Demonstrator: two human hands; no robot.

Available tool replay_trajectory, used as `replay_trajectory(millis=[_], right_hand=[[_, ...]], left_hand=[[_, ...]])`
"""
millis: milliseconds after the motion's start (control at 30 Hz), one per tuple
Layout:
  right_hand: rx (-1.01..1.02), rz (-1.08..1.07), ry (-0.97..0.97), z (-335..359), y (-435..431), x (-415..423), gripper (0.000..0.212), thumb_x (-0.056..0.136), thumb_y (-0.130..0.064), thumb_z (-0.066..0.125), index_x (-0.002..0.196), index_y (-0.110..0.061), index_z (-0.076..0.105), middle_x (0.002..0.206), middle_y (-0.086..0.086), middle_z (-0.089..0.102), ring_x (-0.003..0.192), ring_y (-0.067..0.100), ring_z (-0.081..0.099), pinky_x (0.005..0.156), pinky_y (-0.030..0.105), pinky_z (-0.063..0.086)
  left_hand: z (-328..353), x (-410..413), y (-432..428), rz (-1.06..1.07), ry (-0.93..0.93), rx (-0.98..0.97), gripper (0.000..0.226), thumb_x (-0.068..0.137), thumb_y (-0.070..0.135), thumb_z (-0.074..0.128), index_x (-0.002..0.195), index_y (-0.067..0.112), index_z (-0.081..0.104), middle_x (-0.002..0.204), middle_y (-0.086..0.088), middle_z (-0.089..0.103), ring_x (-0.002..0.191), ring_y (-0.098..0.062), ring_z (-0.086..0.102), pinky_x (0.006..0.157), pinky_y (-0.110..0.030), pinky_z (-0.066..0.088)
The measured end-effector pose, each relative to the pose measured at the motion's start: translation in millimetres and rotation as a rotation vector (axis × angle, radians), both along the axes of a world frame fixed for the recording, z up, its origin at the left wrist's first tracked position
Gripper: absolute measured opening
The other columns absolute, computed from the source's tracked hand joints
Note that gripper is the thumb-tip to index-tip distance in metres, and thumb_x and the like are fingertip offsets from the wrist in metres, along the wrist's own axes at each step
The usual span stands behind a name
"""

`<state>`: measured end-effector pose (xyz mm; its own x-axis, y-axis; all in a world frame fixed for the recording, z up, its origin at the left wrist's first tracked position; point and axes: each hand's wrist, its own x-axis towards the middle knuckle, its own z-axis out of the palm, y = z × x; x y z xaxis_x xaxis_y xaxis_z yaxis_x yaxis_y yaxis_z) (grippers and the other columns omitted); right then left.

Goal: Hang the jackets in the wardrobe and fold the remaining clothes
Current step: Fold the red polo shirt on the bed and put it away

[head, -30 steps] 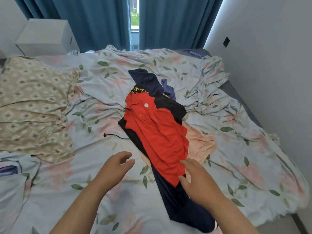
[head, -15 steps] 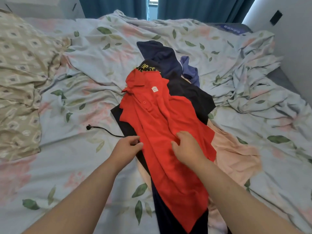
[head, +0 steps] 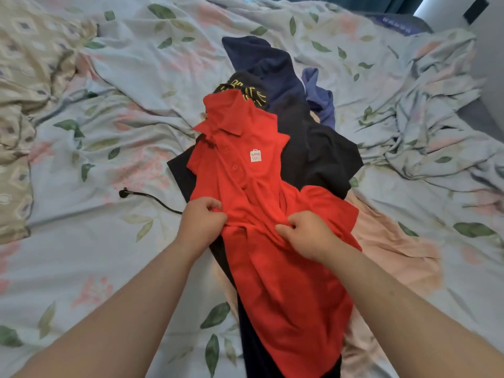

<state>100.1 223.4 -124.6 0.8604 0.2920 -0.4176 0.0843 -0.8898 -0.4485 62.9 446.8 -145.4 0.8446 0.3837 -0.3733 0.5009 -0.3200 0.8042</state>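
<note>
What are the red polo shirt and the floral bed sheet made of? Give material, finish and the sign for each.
Red polo shirt: looks like a soft matte knit, probably cotton or a blend; it bunches into limp folds where the left hand and right hand pinch it.
Floral bed sheet: thin woven fabric, matte, with fine sharp creases; cotton or polyester, cannot tell.

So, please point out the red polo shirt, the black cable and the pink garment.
red polo shirt [head: 286, 290]: head view, lower front panel.
black cable [head: 147, 196]: head view, mid-length on the sheet.
pink garment [head: 395, 246]: head view, flat middle part.
</note>
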Motion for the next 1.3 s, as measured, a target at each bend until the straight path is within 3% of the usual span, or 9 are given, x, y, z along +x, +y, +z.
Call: replay_trajectory(millis=[300,467,533,700,800,933,1100,1200,1300], right_hand=[[0.039,0.104,0.733,28,-32,-90,0.039,0.082,-0.045,0.066,0.061,-0.014,0.055,0.058,0.001,0.055,0.055,0.015,0.053,0.054,0.028,0.045],[0.136,-0.110,0.186,39,-11,-48,0.020,0.089,-0.028,0.065,0.073,-0.016,0.066,0.067,-0.004,0.067,0.065,0.007,0.062,0.066,0.029,0.047],[0.151,-0.106,-0.046,37,16,-28,0.012,0.090,-0.019,0.063,0.099,-0.018,0.070,0.097,-0.003,0.069,0.093,0.014,0.062,0.082,0.027,0.043],[0.263,-0.091,-0.063,19,65,33,0.051,0.094,-0.009,0.051,0.144,-0.009,0.041,0.145,0.008,0.050,0.136,0.025,0.043,0.107,0.014,0.027],[0.162,-0.074,0.124,15,67,53,0.044,0.092,-0.023,0.061,0.132,-0.010,0.050,0.130,0.007,0.060,0.122,0.028,0.056,0.103,0.035,0.044],[0.243,0.022,-0.037,46,51,42,0.008,0.089,-0.027,0.067,0.082,-0.029,0.064,0.085,-0.009,0.066,0.086,0.017,0.064,0.077,0.031,0.046],[0.247,0.035,-0.317,128,3,8,0.030,0.095,-0.032,0.055,0.123,-0.041,0.063,0.103,-0.003,0.072,0.102,0.026,0.062,0.088,0.043,0.046],[0.445,0.007,-0.410,191,-26,-21,0.039,0.095,-0.013,0.061,0.117,-0.043,0.067,0.117,-0.007,0.062,0.116,0.015,0.055,0.098,0.027,0.043],[0.650,-0.046,-0.316,267,-47,-56,0.050,0.095,-0.005,0.060,0.100,-0.054,0.069,0.116,-0.010,0.067,0.111,-0.002,0.057,0.093,0.008,0.042]], left_hand=[[12,-96,33,-0.518,0.410,-0.015,0.018,0.052,0.021,0.048,0.051,0.023,0.065,0.057,0.002,0.065,0.052,-0.010,0.060,0.053,-0.025,0.050],[7,-75,31,-0.090,0.197,0.015,0.044,0.079,0.021,0.073,0.121,0.020,0.058,0.112,-0.002,0.057,0.096,-0.017,0.060,0.085,-0.039,0.053],[5,-65,26,-0.009,0.193,-0.113,0.062,0.081,0.023,0.078,0.136,0.019,0.048,0.121,0.002,0.054,0.105,-0.016,0.058,0.093,-0.039,0.050],[7,-49,14,-0.068,0.092,-0.077,0.030,0.081,0.019,0.077,0.107,0.024,0.062,0.093,0.004,0.068,0.086,-0.018,0.067,0.078,-0.034,0.054],[9,-48,14,-0.097,0.093,0.022,0.031,0.083,0.014,0.071,0.109,0.023,0.058,0.097,0.000,0.067,0.089,-0.024,0.066,0.079,-0.036,0.053],[14,-61,19,-0.132,0.154,0.207,0.051,0.081,0.017,0.069,0.128,0.020,0.048,0.119,-0.005,0.056,0.102,-0.027,0.060,0.087,-0.041,0.050],[59,-89,24,-0.287,0.076,0.301,0.045,0.076,0.011,0.055,0.117,0.029,0.058,0.105,0.007,0.060,0.093,-0.018,0.058,0.074,-0.032,0.045],[105,-109,21,-0.348,0.110,0.378,0.024,0.071,0.021,0.049,0.090,0.031,0.060,0.083,0.012,0.060,0.075,-0.017,0.060,0.065,-0.035,0.051],[162,-119,3,-0.269,-0.016,0.437,0.032,0.081,0.032,0.061,0.113,0.033,0.060,0.107,0.014,0.059,0.094,-0.015,0.062,0.076,-0.035,0.051]])
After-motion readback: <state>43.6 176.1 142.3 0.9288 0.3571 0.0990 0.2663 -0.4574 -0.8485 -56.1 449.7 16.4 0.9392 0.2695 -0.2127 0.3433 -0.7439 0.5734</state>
